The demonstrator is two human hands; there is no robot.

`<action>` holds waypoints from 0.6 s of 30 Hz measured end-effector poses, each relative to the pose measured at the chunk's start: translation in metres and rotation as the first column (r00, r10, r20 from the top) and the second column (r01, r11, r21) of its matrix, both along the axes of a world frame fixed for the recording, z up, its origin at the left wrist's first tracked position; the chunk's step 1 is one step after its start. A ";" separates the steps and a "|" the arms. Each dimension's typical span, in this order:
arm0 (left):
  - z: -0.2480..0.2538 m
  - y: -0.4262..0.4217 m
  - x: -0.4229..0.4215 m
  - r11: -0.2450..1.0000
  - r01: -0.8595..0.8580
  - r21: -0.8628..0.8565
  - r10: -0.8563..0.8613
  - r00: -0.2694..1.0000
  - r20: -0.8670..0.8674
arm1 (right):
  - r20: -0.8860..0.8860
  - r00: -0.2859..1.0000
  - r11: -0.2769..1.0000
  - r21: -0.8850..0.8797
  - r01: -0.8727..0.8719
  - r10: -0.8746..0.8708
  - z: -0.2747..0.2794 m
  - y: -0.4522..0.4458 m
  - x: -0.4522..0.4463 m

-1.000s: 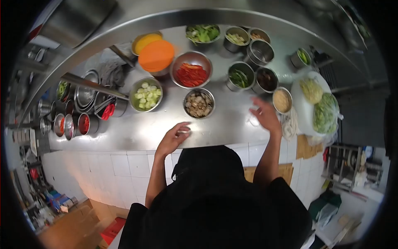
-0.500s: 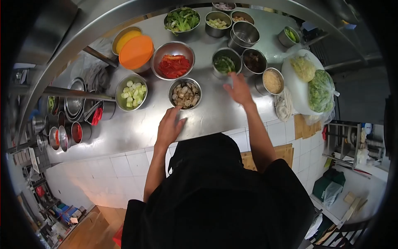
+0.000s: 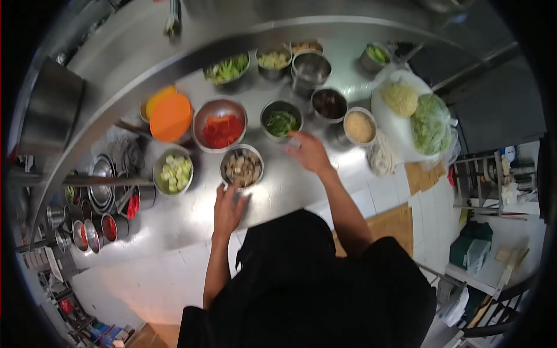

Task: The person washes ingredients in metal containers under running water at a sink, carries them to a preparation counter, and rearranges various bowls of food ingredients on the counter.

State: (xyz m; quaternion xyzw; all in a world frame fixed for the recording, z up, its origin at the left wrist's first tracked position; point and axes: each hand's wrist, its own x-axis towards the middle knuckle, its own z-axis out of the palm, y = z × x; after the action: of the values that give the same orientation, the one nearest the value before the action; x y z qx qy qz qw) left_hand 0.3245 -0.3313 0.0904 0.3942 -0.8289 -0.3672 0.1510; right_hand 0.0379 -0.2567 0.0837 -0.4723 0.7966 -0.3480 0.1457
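On the steel surface (image 3: 272, 192), a bowl of brownish pieces (image 3: 259, 158) sits at the one o'clock of the person's left hand (image 3: 228, 213); its fingertips meet the rim at seven o'clock, with the thumb spread well away from them. A container of green strips (image 3: 281, 106) lies at the right hand's (image 3: 312, 154) ten o'clock. Those fingers are parted around nothing, tips at the container's five o'clock edge; whether they touch it, one cannot tell. A bowl of red strips (image 3: 201, 120) stands at eleven o'clock from the brownish pieces.
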 end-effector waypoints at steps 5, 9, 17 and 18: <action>0.003 -0.010 0.005 0.995 0.045 -0.087 -0.048 0.998 -0.030 | 0.049 0.942 0.919 0.239 0.313 -0.333 0.005 0.002 -0.030; 0.010 -0.013 0.003 0.995 0.095 0.033 -0.095 0.995 -0.020 | -0.106 0.934 0.907 0.221 0.358 -0.343 -0.008 -0.013 -0.034; 0.056 -0.014 -0.008 0.909 0.416 0.004 -0.390 0.850 0.353 | -0.063 0.991 0.970 0.205 0.130 -0.120 -0.012 0.023 0.009; 0.065 -0.018 -0.014 0.912 0.410 0.001 -0.384 0.852 0.355 | 0.016 0.997 0.979 0.189 0.072 -0.076 -0.010 0.030 0.019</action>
State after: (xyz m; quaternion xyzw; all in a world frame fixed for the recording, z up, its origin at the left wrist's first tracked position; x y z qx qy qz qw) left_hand 0.3108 -0.3488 0.1551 0.2671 -0.9188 -0.2838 -0.0623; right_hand 0.0574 -0.2262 0.0733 -0.4225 0.8411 -0.2818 0.1860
